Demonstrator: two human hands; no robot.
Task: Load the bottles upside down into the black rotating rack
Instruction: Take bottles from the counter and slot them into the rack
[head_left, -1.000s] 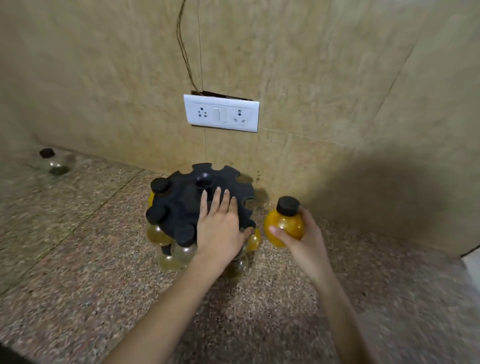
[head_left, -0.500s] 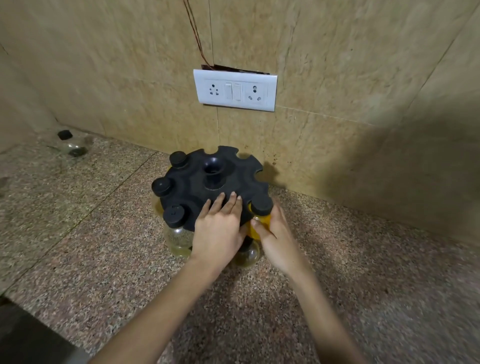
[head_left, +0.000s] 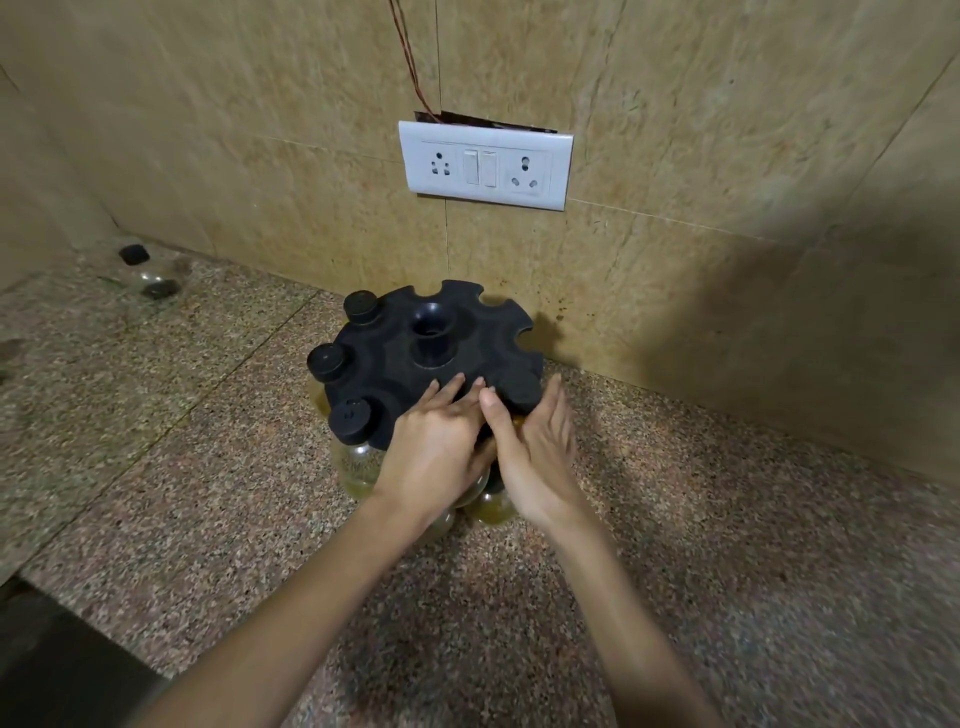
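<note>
left hand (head_left: 436, 452) lies flat, steadying the rack (head_left: 405, 364); right hand (head_left: 535, 457) grips a bottle (head_left: 521, 392) at its near edge.

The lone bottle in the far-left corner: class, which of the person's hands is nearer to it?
Left. The left hand rests on the rack, well right of the lone bottle; the right hand lies even farther right.

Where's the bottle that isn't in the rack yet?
Head view: the loose bottle sits far left on the counter near the wall corner, well apart from the black rack.
</note>
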